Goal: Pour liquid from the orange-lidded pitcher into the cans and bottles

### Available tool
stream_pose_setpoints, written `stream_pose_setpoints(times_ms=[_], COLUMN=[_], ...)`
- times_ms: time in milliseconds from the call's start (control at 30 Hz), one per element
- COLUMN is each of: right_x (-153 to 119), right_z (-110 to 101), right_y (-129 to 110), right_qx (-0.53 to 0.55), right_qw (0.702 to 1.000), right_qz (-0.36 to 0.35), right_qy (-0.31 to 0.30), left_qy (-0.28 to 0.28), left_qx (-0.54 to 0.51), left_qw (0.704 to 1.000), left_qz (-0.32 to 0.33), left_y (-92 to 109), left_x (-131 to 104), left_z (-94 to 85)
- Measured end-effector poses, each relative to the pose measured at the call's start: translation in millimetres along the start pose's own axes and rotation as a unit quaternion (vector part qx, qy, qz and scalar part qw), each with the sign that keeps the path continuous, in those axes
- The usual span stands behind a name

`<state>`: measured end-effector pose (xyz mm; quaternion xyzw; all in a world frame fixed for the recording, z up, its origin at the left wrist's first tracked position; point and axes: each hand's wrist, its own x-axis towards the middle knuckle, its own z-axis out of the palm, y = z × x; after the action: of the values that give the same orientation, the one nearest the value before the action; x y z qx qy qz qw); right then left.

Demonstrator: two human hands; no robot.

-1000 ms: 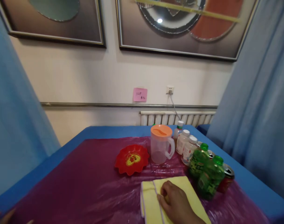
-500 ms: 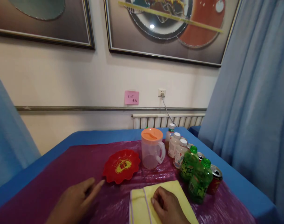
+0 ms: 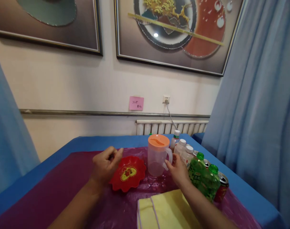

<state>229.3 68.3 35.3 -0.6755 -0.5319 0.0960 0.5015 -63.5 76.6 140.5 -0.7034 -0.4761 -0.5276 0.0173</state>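
Observation:
A clear plastic pitcher [image 3: 155,160] with an orange lid [image 3: 158,141] stands on the purple sheet, its handle pointing right. My right hand [image 3: 178,168] is at that handle, fingers curled round its lower part. Left of the pitcher lies a red scalloped plate [image 3: 135,180] with a yellow design. Over the plate's left edge my left hand [image 3: 106,163] hovers, its fingers curled in and nothing visible in them. A folded yellow cloth [image 3: 167,210] lies at the front, partly beneath my right forearm.
Several bottles stand right of the pitcher, among them a green bottle [image 3: 211,183] in front and white-capped ones behind. A dark red can [image 3: 221,187] is beside them. The purple sheet [image 3: 70,178] covers much of the blue table [image 3: 87,141]. Blue curtains [image 3: 252,95] hang at both sides.
My right hand has left the yellow cloth and moved up to the pitcher's handle. My left hand has risen toward the plate and its fingers have curled. The view has tilted up slightly.

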Motion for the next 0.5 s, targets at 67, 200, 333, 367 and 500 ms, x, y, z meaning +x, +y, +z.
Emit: stream_pose_setpoints(times_ms=[67,200,333,367,500], right_x=[7,12,21,24,19], right_z=[4,4,-4,-6,-18], right_y=[1,6,6,6,10], right_qx=[-0.019,-0.09,-0.12,-0.127,-0.142], right_qw=[0.999,0.995,0.993,0.992,0.99], right_qz=[0.0,-0.001,0.012,0.016,0.009], right_qy=[-0.04,-0.037,-0.021,-0.018,0.02], left_qy=[0.068,0.088,0.054,0.051,0.027], left_qx=[-0.027,-0.053,-0.062,-0.059,-0.05], left_qw=[0.997,0.991,0.99,0.989,0.988], left_qz=[-0.02,-0.087,-0.119,-0.124,-0.145], left_y=[-11,-47,-83,-90,-110], left_x=[8,-1,-20,-24,-34], left_z=[3.8,16.0,25.5,26.9,29.5])
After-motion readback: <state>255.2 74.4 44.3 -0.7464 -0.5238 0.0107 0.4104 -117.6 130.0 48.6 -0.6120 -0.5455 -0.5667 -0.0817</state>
